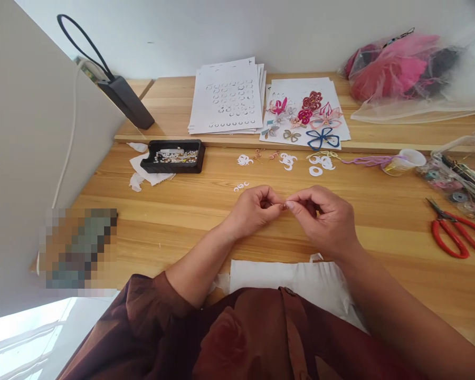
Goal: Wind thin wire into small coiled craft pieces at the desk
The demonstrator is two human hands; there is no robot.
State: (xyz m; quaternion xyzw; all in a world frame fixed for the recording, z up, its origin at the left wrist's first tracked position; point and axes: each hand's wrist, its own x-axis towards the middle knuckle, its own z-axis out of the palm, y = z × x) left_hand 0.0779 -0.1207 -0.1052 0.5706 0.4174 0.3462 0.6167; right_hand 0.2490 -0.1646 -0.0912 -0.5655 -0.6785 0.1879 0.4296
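Observation:
My left hand and my right hand meet over the middle of the wooden table, fingertips pinched together on a tiny piece too small to name. Both hands are closed in a pinch. Just beyond them lie small white paper curls and more white cut-outs. A white cushion lies at the table's near edge under my wrists.
A black tray of beads sits at the left, red scissors at the right, a small clear cup and a box of spools beyond. On the raised shelf lie punched paper sheets, finished wire flowers and a plastic bag of pink material.

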